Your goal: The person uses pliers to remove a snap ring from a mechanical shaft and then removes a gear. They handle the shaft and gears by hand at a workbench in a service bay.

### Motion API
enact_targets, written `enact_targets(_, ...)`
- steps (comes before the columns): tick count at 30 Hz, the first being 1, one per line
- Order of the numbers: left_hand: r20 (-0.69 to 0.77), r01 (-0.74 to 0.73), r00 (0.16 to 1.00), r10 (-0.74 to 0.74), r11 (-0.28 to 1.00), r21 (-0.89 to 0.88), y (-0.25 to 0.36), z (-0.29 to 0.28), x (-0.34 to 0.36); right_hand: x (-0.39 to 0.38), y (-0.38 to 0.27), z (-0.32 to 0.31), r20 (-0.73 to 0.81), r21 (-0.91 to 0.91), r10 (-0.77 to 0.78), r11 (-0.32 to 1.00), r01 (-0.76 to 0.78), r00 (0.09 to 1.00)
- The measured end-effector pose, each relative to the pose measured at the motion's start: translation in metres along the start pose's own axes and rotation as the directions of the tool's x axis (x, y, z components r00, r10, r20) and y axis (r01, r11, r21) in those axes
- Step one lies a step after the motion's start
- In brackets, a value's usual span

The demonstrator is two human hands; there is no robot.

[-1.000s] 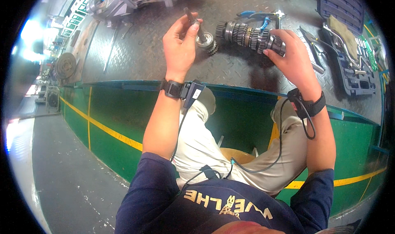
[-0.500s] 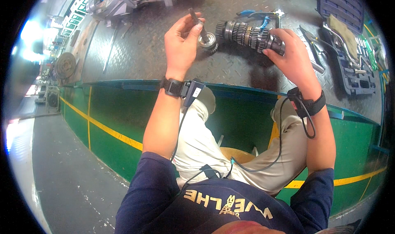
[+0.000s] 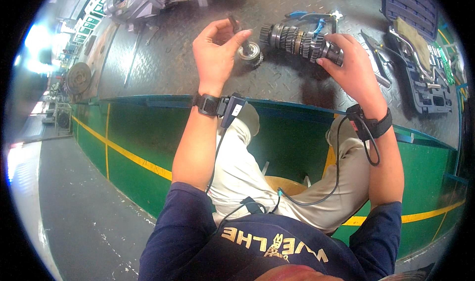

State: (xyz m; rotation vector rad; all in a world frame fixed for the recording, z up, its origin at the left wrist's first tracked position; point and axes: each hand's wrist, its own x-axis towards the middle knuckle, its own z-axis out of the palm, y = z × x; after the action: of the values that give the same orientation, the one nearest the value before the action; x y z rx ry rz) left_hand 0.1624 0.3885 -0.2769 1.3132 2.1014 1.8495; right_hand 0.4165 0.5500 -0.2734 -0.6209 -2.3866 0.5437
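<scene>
My left hand [image 3: 214,51] is closed around a dark slim metal shaft [image 3: 232,20], thumb and fingers near its upper part; its lower end carries a round bearing and toothed gear [image 3: 250,52] low over the bench. My right hand [image 3: 349,66] grips the right end of a long stack of steel gears on a shaft [image 3: 292,39], lying almost horizontally, with its thumb pressed on the near side. The stack's left end is just above and right of the bearing on the smaller shaft.
Metal checker-plate bench [image 3: 148,68]; aluminium housing [image 3: 143,1] at back left; pliers-like tools with blue parts [image 3: 311,19] behind the gears; dark pliers [image 3: 376,48] and an open socket case [image 3: 430,103] with a cloth [image 3: 405,31] at right; round metal disc [image 3: 79,75] at far left.
My left hand has shifted slightly, its thumb moving right; the small shaft's top moved a little right and down, and its gear end turned slightly. My right hand is nearly still.
</scene>
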Motion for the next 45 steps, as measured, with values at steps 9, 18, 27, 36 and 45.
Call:
enact_targets(9, -0.022, -0.012, 1.0, 0.013, 0.999, 0.046, 0.0008, 0.0001, 0.0, -0.0001, 0.0, 0.0015, -0.008, -0.012, -0.008, 1.0, 0.008, 1.0)
enact_targets(18, 0.068, 0.015, 0.998, -0.01, 0.998, -0.068, 0.0, -0.0013, 0.0015, 0.0003, -0.0009, 0.0005, 0.013, -0.002, 0.017, 1.0, -0.017, 1.0)
enact_targets(27, 0.12, 0.035, 0.993, -0.016, 0.988, -0.151, 0.0038, -0.0006, 0.0009, -0.0001, 0.0011, 0.002, 0.007, 0.01, 0.009, 1.0, -0.009, 1.0)
enact_targets(36, 0.012, 0.025, 1.0, -0.025, 0.999, 0.03, 0.0013, -0.0021, -0.0016, 0.0008, 0.001, 0.0024, -0.004, 0.008, -0.003, 1.0, 0.003, 1.0)
enact_targets(45, 0.03, 0.013, 0.999, -0.015, 0.998, 0.057, 0.0064, -0.0016, -0.0027, 0.0007, 0.0006, 0.0012, 0.004, 0.015, -0.003, 1.0, 0.003, 1.0)
